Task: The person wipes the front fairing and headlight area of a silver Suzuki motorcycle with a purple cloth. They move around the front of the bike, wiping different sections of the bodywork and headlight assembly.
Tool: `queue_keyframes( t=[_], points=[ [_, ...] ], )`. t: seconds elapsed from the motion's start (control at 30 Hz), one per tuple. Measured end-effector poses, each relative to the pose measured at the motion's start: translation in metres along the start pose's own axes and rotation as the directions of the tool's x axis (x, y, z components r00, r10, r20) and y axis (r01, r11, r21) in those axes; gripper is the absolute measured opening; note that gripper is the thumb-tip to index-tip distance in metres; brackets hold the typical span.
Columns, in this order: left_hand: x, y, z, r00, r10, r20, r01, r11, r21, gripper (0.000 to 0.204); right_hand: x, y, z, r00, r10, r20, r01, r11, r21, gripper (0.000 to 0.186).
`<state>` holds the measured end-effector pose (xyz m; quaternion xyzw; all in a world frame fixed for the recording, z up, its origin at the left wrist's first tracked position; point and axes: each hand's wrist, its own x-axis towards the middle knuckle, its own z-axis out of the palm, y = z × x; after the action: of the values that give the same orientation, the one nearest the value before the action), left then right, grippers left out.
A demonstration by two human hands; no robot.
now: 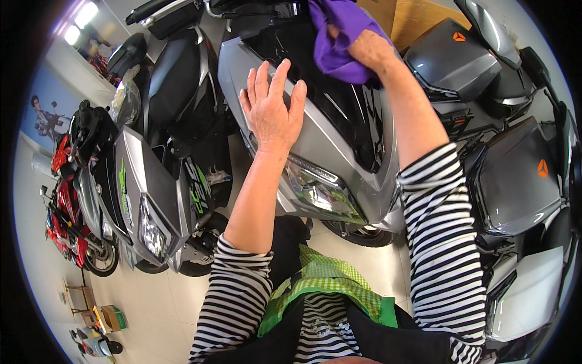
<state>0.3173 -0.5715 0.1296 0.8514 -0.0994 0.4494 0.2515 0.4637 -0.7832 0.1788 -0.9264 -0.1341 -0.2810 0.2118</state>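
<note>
In front of me stands a grey scooter (330, 142) with a glossy black centre panel and a clear headlight (318, 188). My left hand (274, 109) rests on its grey front panel, fingers spread, holding nothing. A purple cloth (339, 51) is bunched under my right hand (368, 51), which presses it against the upper right of the black panel. The fingers of that hand are partly covered by the cloth's folds.
Left of it stands another grey scooter (148, 206) with green graphics, then a red motorcycle (63, 212). Close on the right are grey scooters with orange emblems (515, 182) and a white one (530, 297). Cardboard (424, 24) stands behind. A small box (112, 318) is at lower left.
</note>
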Motion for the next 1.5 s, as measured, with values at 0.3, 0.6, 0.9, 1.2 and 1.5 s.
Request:
queue_keyframes(
  t=[0.3, 0.6, 0.9, 1.2, 1.5],
  points=[
    [-0.003, 0.003, 0.001, 0.994, -0.018, 0.109, 0.007, 0.995, 0.104, 0.048, 0.001, 0.121, -0.005, 0.977, -0.141, 0.158, 0.128, 0.988, 0.089, 0.04],
    [-0.003, 0.005, 0.002, 0.999, -0.014, 0.041, 0.007, 0.989, 0.149, 0.046, -0.151, 0.07, -0.036, 0.964, 0.266, 0.008, -0.262, 0.944, 0.201, 0.048],
    [-0.006, 0.007, 0.001, 1.0, 0.011, -0.002, -0.011, 0.988, 0.153, 0.041, -0.275, -0.04, -0.044, 0.977, -0.115, -0.179, 0.107, 0.993, -0.053, 0.053],
    [-0.005, 0.01, -0.002, 1.0, 0.001, 0.025, -0.004, 0.994, 0.107, 0.039, -0.148, 0.008, -0.043, 0.984, -0.17, -0.055, 0.166, 0.983, -0.08, 0.051],
    [0.0, 0.005, 0.0, 0.998, 0.036, 0.044, -0.042, 0.99, 0.133, 0.04, 0.052, 0.102, -0.004, 0.924, -0.377, 0.058, 0.381, 0.904, -0.195, 0.042]
  ],
)
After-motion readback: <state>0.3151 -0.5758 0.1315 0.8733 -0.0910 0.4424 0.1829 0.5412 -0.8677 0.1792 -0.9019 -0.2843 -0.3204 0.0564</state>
